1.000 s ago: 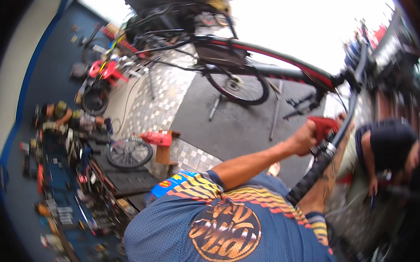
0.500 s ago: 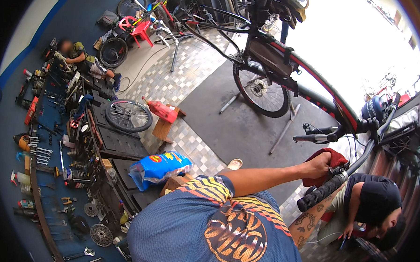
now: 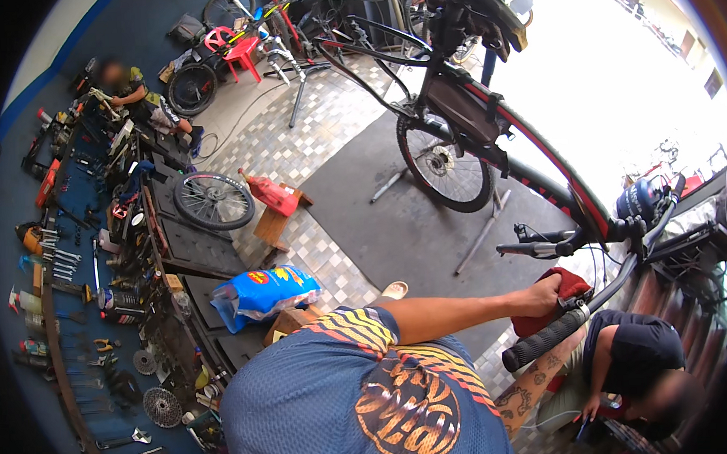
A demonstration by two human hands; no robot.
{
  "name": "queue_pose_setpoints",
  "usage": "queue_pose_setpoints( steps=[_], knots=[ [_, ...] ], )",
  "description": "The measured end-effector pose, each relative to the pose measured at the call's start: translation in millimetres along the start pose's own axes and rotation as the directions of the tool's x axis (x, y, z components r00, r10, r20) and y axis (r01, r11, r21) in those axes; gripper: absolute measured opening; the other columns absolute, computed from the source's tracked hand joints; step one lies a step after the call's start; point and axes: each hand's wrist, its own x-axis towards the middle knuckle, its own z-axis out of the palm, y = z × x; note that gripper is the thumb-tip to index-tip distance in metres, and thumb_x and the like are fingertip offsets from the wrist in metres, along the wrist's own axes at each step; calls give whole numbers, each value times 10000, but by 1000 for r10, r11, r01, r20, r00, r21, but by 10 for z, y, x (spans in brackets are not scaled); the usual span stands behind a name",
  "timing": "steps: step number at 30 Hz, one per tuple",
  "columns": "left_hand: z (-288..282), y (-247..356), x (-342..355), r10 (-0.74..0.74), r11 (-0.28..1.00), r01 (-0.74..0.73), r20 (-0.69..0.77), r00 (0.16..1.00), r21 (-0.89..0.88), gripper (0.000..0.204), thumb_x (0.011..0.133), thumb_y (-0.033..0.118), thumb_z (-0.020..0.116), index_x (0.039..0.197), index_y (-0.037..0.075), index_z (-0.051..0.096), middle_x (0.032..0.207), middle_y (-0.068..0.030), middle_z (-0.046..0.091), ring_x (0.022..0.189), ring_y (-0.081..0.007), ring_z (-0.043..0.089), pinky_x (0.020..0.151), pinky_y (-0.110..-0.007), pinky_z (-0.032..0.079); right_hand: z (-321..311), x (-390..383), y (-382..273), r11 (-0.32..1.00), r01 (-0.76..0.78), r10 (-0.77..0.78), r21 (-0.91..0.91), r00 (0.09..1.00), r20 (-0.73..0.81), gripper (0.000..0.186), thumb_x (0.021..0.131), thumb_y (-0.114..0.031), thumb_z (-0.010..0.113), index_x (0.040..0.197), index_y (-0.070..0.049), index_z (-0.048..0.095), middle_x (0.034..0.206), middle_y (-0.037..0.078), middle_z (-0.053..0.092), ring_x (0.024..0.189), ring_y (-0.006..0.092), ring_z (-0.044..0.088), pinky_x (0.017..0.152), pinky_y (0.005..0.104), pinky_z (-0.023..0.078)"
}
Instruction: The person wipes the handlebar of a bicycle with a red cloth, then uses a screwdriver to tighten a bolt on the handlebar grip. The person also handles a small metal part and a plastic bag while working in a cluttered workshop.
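Observation:
My left hand [image 3: 545, 294] is closed on a red cloth [image 3: 573, 281], pressed around the brake lever area beside the black handlebar grip [image 3: 533, 348] of a bicycle. The dark frame [image 3: 564, 186] with red trim is raised and runs away from me. My tattooed right forearm [image 3: 529, 386] reaches up under the grip; its hand is hidden behind the cloth and bar.
A crouching person [image 3: 628, 349] is at my right with a phone; another [image 3: 139, 99] sits by the tool wall [image 3: 76, 337] at left. A loose wheel [image 3: 212, 201], red jug [image 3: 271, 197], wooden stool [image 3: 274, 231] and blue bag [image 3: 265, 296] stand between bench and mat [image 3: 355, 219].
My view has swung, bringing more of the tool wall and floor into sight. My left hand stays on the cloth at the handlebar and has shifted slightly down within the view.

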Motion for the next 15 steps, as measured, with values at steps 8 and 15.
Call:
queue_pose_setpoints(
  steps=[8, 15],
  knots=[
    [-168, -346, 139, -73, 996, 66, 146, 986, 51, 318, 945, 205, 707, 1132, -17, 577, 1042, -128, 669, 945, -174, 602, 830, -355, 515, 78, 60, -101, 776, 372, -421, -509, 907, 21, 355, 854, -238, 784, 1057, 23, 653, 936, 115, 651, 843, 305, 650, 805, 423, 506],
    [-271, -304, 198, -28, 999, 17, 284, 958, 42, 308, 929, 228, 715, 1117, 9, 606, 1068, -135, 678, 995, -183, 586, 902, -382, 490, 104, -188, -160, 811, 393, -274, -433, 910, 311, 245, 882, -152, 729, 1032, 26, 654, 875, 93, 656, 824, 251, 630, 761, 389, 502]
  ],
)
